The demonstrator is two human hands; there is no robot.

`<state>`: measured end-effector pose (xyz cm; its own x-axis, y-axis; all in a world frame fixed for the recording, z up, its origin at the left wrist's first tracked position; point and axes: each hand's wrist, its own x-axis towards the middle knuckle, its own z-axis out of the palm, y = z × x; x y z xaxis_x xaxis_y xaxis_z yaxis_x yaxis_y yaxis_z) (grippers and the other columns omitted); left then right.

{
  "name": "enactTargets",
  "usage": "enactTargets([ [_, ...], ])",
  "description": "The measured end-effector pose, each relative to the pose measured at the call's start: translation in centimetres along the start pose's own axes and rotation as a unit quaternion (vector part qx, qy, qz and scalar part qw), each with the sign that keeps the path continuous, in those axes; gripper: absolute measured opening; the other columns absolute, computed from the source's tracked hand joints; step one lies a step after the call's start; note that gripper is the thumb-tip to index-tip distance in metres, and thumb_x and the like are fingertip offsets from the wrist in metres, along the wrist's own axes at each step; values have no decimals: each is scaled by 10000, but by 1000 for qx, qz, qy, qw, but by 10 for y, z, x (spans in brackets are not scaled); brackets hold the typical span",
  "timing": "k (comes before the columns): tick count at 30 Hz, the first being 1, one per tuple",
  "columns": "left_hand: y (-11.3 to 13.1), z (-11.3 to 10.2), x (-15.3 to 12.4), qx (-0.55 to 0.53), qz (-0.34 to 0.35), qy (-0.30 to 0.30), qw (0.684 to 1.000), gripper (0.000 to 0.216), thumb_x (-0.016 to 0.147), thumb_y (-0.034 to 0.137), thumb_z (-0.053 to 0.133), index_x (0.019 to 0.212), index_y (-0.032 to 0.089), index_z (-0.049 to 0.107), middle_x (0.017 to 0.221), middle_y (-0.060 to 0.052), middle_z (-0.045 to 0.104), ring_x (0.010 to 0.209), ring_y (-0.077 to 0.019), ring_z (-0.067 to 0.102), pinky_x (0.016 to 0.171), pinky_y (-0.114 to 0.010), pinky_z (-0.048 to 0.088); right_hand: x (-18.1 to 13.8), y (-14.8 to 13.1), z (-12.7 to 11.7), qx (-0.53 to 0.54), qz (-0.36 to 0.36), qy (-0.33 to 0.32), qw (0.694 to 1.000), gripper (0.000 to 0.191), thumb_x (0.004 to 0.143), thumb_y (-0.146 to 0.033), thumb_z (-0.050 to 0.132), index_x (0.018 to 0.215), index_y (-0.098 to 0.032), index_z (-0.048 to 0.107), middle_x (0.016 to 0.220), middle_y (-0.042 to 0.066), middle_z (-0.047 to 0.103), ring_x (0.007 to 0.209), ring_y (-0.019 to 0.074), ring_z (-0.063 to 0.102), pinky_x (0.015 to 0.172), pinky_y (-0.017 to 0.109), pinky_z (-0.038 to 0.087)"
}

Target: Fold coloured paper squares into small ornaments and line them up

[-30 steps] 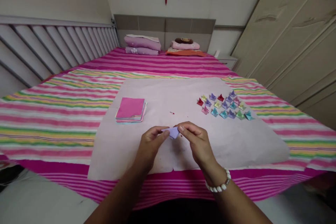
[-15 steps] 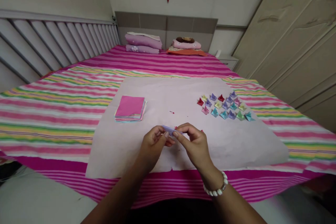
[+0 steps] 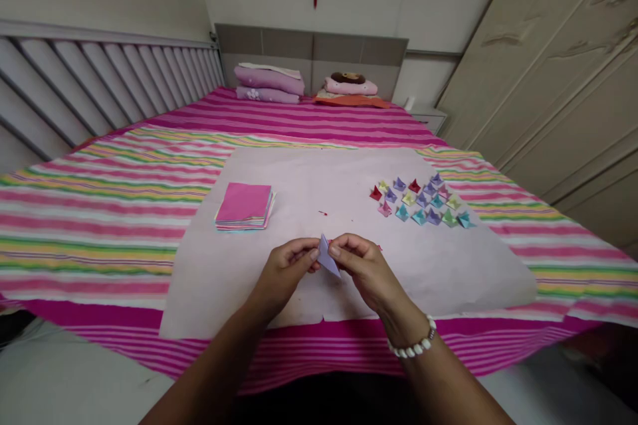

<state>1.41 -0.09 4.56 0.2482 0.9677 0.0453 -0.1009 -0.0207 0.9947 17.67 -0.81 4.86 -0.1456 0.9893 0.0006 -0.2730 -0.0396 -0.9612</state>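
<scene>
A small piece of folded lilac paper [image 3: 327,259] is pinched between my two hands, above the large white sheet [image 3: 294,172]. My left hand [image 3: 289,269] grips its left side with thumb and fingers. On the other side, my right hand [image 3: 363,269] pinches it near the upper edge. The paper stands steeply, one corner up and another pointing down. Small red bits [image 3: 323,213] lie on the sheet beyond the hands. To the left rests a stack of square coloured paper [image 3: 245,202], pink on top. Several small folded paper pieces [image 3: 421,199] in mixed colours are grouped at the right.
The white sheet lies on a bed with a striped cover [image 3: 100,212]. A slatted rail [image 3: 109,80] runs along the left. Folded purple bedding [image 3: 269,83] and a pink pile [image 3: 350,86] sit by the headboard [image 3: 284,46]. A wardrobe [image 3: 563,80] stands at right.
The lilac paper has turned from lying nearly flat to standing steeply, with a corner pointing down. Both hands still hold it. The view has shifted slightly.
</scene>
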Motion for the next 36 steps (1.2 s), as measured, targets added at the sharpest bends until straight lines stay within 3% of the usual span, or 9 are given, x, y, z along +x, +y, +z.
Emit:
enactTargets([
  [6, -12, -1, 2, -27, -20, -25, 999, 191, 799, 278, 654, 955, 196, 728, 771, -2, 684, 692, -113, 583, 690, -248, 484, -2, 6, -1, 46, 30, -19, 998, 206, 727, -357, 760, 670, -182, 667, 564, -29, 583, 522, 94, 479, 530, 239, 349],
  [11, -16, -3, 4, -16, -18, -29, 999, 181, 808, 266, 635, 949, 189, 718, 778, -3, 686, 697, -110, 579, 704, -249, 479, 0, 10, -5, 23, 17, -16, 999, 188, 732, -360, 747, 695, -183, 696, 558, -22, 605, 515, 103, 518, 545, 251, 408],
  [17, -15, 2, 5, 10, -31, 29, 999, 208, 731, 255, 666, 919, 163, 675, 733, -3, 672, 654, -128, 604, 666, -278, 504, 3, 12, -8, -63, -26, -18, 998, 135, 684, -266, 728, 786, -186, 689, 619, -18, 643, 552, 121, 574, 549, 257, 458],
  [22, -21, 7, 5, 27, -5, 53, 998, 180, 716, 288, 659, 849, 166, 667, 731, -13, 680, 684, -152, 631, 705, -310, 522, 4, 18, -1, -152, -54, 34, 986, 112, 676, -216, 648, 779, -177, 666, 634, -10, 636, 536, 116, 549, 507, 238, 424],
  [25, -22, 7, 3, 58, 0, 73, 996, 230, 765, 341, 631, 908, 165, 668, 762, -26, 683, 714, -167, 646, 717, -321, 527, 5, 21, 1, -180, -62, 65, 980, 85, 696, -231, 625, 751, -172, 652, 620, -7, 611, 520, 114, 519, 504, 243, 415],
  [30, -20, 11, -3, 189, 52, 150, 969, 414, 725, 387, 706, 1066, 167, 622, 868, -23, 613, 612, -116, 558, 584, -259, 478, 3, 23, 3, -289, -154, 126, 936, 78, 728, -176, 587, 766, -184, 654, 633, -8, 587, 555, 130, 518, 536, 253, 419],
  [33, -21, 15, -4, 196, 29, 99, 975, 417, 755, 382, 678, 1093, 153, 592, 728, 17, 576, 548, -113, 526, 542, -248, 451, 0, 26, 6, -351, -213, 121, 904, 173, 720, -100, 545, 814, -194, 657, 709, 14, 628, 623, 153, 567, 586, 268, 445],
  [36, -23, 16, -1, 179, 22, 44, 983, 301, 857, 375, 549, 1055, 155, 606, 727, -18, 633, 612, -154, 594, 577, -265, 469, 1, 31, 8, -376, -245, 119, 886, 166, 787, -119, 530, 845, -198, 664, 735, 31, 638, 646, 166, 585, 595, 279, 459],
])
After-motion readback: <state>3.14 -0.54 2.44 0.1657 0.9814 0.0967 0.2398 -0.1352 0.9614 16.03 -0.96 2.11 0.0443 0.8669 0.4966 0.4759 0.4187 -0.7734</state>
